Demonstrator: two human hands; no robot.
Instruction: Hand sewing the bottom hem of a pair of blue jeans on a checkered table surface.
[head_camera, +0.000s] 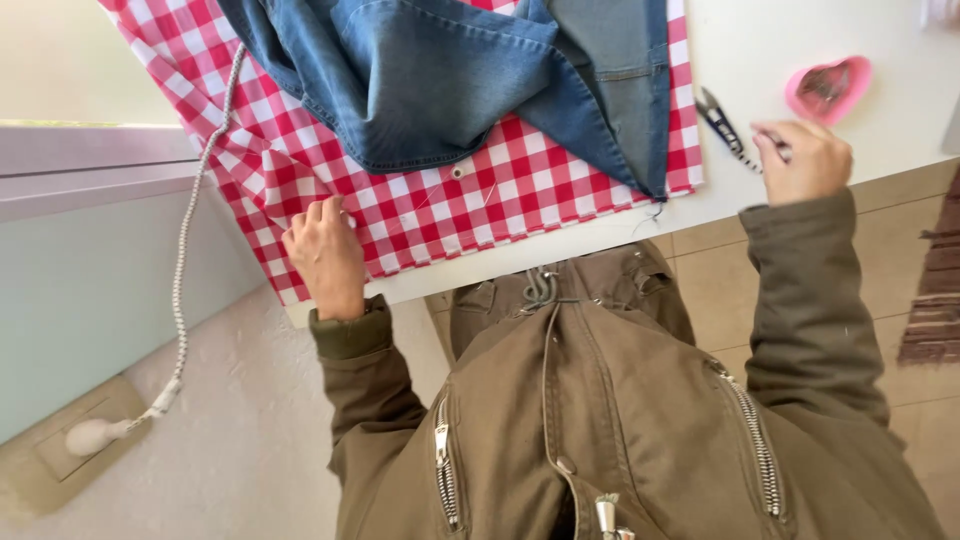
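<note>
— Where's the checked cloth (440, 210)?

— Spread flat on the white worktop (760, 60), its near hem along the edge, with a blue denim garment (450, 80) lying on top. The left hand (325, 255) presses it down near the corner, fingers spread flat, grip wide and holding nothing; that looks meant to keep the fabric from sliding.

— And the right hand (805, 160)?

— Off the cloth, its grip pinched narrow on something small and thin; I cannot tell what. Thread snips (725, 125) lie just beside it, a pink heart-shaped dish (828, 88) near, both within easy reach.
</note>
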